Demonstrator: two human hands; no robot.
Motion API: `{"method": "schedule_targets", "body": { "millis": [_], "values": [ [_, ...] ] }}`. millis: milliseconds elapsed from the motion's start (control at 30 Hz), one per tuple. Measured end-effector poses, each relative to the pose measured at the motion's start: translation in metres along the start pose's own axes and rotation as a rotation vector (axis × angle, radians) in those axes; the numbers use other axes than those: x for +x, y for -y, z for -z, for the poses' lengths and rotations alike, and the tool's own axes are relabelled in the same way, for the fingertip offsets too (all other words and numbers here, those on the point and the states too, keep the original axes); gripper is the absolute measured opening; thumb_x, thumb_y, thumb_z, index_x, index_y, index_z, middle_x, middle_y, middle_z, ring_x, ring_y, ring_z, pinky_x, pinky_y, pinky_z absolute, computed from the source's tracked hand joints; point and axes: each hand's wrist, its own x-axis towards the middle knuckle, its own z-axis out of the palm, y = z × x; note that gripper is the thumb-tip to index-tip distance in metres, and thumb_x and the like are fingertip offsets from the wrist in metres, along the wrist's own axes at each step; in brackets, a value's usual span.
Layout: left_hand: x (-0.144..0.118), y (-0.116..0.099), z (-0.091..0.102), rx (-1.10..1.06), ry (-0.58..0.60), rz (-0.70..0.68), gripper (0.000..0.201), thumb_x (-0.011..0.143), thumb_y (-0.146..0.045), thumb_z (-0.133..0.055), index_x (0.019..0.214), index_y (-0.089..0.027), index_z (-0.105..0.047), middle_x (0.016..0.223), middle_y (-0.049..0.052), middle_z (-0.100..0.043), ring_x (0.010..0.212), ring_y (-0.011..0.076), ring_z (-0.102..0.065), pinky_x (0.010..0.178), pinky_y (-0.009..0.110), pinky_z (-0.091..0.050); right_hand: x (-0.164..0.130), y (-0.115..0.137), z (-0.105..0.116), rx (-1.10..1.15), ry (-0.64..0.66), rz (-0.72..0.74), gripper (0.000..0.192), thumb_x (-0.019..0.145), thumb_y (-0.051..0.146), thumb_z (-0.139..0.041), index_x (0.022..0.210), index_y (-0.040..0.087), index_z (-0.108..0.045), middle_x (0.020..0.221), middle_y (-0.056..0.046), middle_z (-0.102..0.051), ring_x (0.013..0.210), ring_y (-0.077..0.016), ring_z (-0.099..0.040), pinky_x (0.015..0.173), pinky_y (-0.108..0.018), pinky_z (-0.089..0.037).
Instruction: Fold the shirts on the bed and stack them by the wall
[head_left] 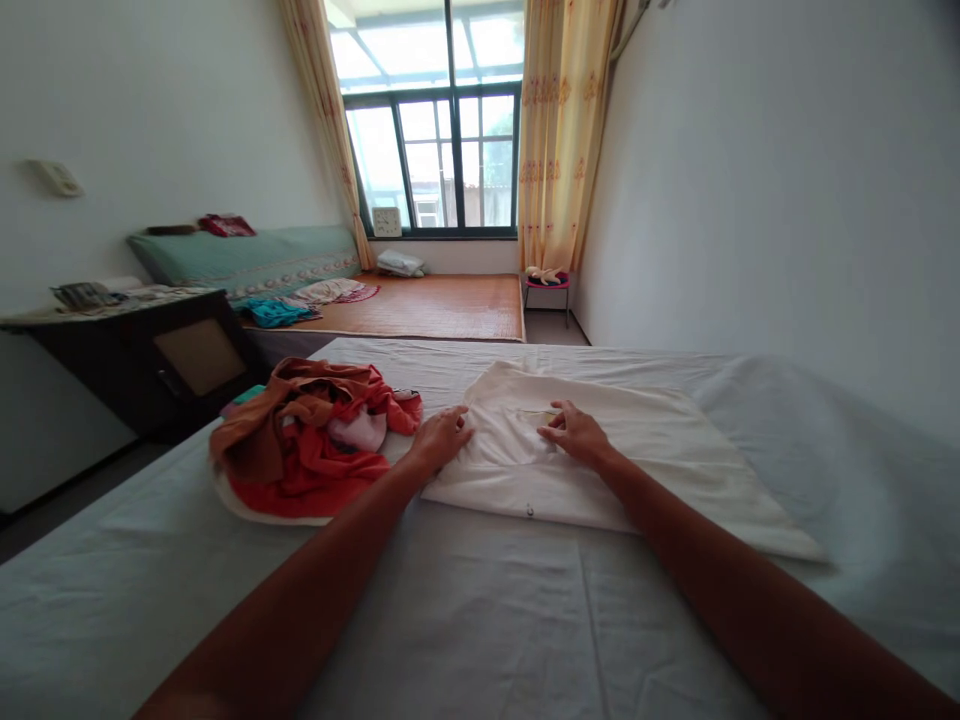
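Cream shirt (600,450) on bed (480,610): L hand (441,438) & R hand (574,433) flat, open, gripping nothing — risk: fabric slips/creases under uneven press.

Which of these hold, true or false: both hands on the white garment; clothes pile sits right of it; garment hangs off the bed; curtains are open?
1. Both the left hand and the right hand rest on the white garment. True.
2. The pile of red and brown clothes lies right of the garment. False: left of it.
3. The garment hangs off the bed. False: it lies flat on the sheet.
4. The curtains are drawn apart. True.
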Motion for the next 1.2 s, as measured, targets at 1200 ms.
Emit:
{"method": "schedule_targets", "body": {
  "millis": [1200],
  "values": [
    [0.000, 0.024, 0.018, -0.499, -0.022, -0.157, 0.033, 0.072, -0.004, -0.045, 0.089, -0.014, -0.071, 0.087, 0.004, -0.071, 0.085, 0.0148, -0.064, 0.073, 0.022, -0.050, -0.013, -0.014, 0.020, 0.290, 0.129, 0.490, 0.032, 0.067, 0.007, -0.044, 0.070, 0.023, -0.072, 0.095, -0.005, -0.067, 0.095, -0.0198, -0.061, 0.091, -0.036, -0.044]
  ]
}}
